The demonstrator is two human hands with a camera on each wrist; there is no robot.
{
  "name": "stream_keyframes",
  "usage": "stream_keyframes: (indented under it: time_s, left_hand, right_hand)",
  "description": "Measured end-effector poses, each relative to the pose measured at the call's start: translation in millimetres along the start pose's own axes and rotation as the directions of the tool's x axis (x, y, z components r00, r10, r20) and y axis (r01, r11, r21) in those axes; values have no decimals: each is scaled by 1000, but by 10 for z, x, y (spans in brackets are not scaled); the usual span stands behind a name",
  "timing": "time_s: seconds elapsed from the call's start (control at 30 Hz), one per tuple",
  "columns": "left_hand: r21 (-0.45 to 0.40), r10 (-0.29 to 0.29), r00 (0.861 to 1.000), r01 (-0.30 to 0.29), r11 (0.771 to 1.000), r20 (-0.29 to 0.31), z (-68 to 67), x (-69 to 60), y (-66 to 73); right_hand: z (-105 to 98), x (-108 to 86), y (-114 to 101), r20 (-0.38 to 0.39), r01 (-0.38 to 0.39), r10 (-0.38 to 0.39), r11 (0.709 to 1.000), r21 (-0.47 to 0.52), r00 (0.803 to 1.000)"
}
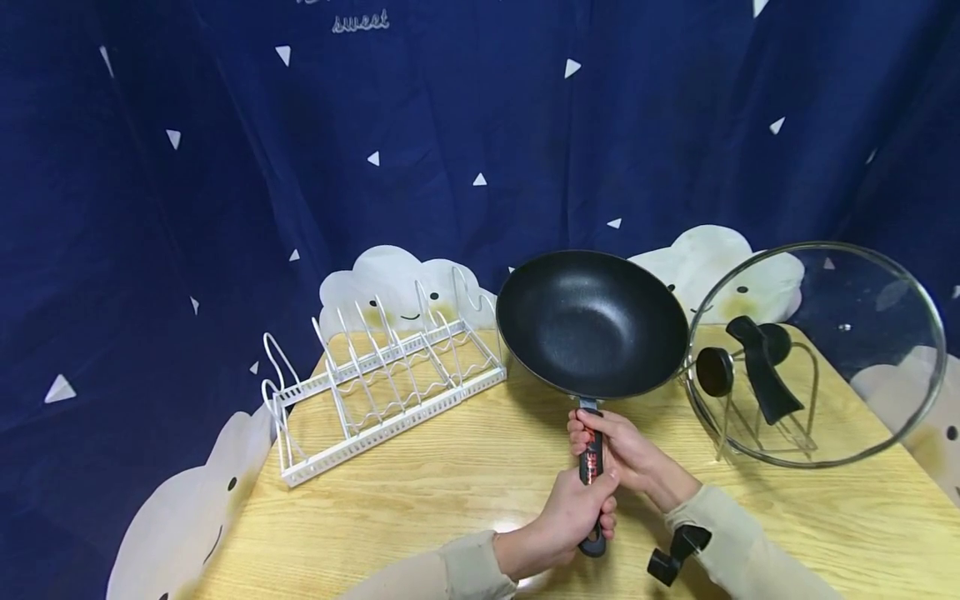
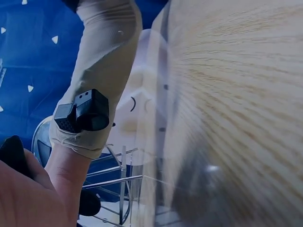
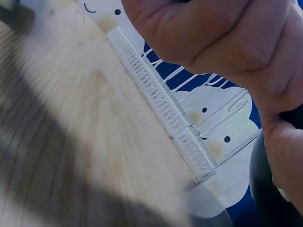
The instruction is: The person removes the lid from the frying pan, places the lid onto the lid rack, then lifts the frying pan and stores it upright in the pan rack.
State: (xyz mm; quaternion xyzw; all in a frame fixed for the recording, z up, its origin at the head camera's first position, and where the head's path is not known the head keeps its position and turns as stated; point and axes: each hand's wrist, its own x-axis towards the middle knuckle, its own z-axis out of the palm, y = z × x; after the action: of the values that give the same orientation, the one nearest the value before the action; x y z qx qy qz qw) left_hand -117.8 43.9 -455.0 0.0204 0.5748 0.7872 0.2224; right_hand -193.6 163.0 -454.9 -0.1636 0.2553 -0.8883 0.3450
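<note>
A black wok (image 1: 592, 325) is held above the table, its inside facing the head camera and its handle pointing toward the person. My left hand (image 1: 558, 517) grips the lower part of the handle (image 1: 591, 454). Higher up, near the pan, my right hand (image 1: 633, 454) curls round the same handle. In the left wrist view my left hand (image 2: 33, 198) shows at the lower left, beside the other forearm. Curled fingers of my right hand (image 3: 227, 42) fill the top of the right wrist view, with the wok's dark edge (image 3: 270, 184) at the right.
On the wooden table (image 1: 420, 500), a white wire rack (image 1: 397, 425) stands at the left. At the right a glass lid (image 1: 862, 333) leans in a small wire stand (image 1: 813, 392), with black handles or knobs around it. A blue curtain (image 1: 450, 108) hangs behind.
</note>
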Motion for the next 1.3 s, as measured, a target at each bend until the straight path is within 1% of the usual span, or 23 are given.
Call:
stream_keyframes:
  time_s: [0.13,0.3,0.4,0.47,0.57,0.7,0.77,0.83,0.9,1.0,1.07,1.13,1.23,1.3]
  left_hand:
    - [4,11,1000,-11,1000,9,4,0,43]
    - [14,29,999,-30,999,37,-8,6,112]
    - [18,39,998,-40,999,56,-21,10,158]
    - [19,48,996,-49,999,69,-32,11,184]
    - [18,66,994,-68,998,90,-51,0,223]
    - [13,83,989,-85,996,121,-89,-21,281]
    - [10,91,984,-93,996,152,-111,-27,315]
    - [8,103,976,-106,994,190,-135,-28,346]
    - [17,114,966,-121,992,234,-156,-23,369]
    - [56,125,950,-147,988,286,-178,-10,388]
    - [84,140,941,-173,981,310,-184,3,393]
    - [109,150,934,-194,975,324,-185,16,401]
    - [136,157,932,-211,968,328,-181,23,417]
    - [151,147,938,-202,968,313,-171,15,428]
  right_hand:
    - [34,12,-25,10,15,-14,1000,-14,1000]
    - [82,41,-71,-16,22,-23,999,-30,1000]
    - [107,63,-102,-22,19,-20,1000,-21,1000]
    - [122,79,-121,-13,16,-16,1000,-3,1000]
    - [137,106,-143,16,-2,2,999,42,1000]
    - [151,158,-162,84,-43,32,991,130,996]
    - [159,183,-172,124,-54,32,984,172,992]
    - [173,202,-180,159,-42,12,981,188,987]
    - [185,209,-188,185,-8,-21,988,156,982]
    - [204,198,-198,205,70,-80,996,56,976]
    - [219,185,-209,210,116,-110,993,-16,972]
    - [243,176,-226,208,154,-136,985,-74,969]
    - [279,173,-254,197,188,-155,968,-166,968]
    - [296,175,-270,187,198,-158,956,-217,969]
